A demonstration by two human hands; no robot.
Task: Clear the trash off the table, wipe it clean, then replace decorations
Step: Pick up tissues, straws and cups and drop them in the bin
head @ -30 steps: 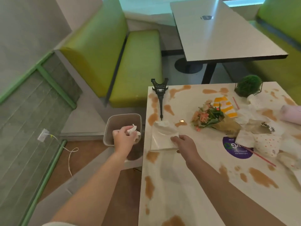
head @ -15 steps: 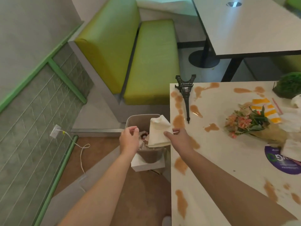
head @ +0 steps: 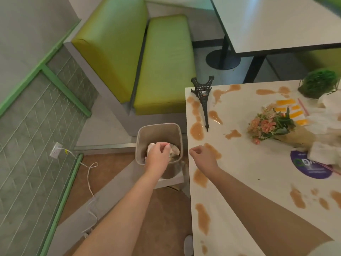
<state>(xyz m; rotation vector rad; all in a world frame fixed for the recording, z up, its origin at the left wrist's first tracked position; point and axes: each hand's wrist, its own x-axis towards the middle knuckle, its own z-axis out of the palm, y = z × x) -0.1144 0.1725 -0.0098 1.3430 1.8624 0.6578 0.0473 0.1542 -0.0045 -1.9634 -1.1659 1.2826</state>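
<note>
Crumpled white paper trash (head: 175, 149) is seen inside the beige plastic bin (head: 177, 132) beside the stained white table (head: 249, 163); no long axis can be told. Left hand (head: 156, 157), loosely curled and empty, is held over it; right hand (head: 203, 159), likewise empty, over the table edge.

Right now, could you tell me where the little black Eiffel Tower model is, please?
In the head view, the Eiffel Tower model lies tipped over at the stained table's far left corner, among brown spills, left of the flower bouquet.
</note>
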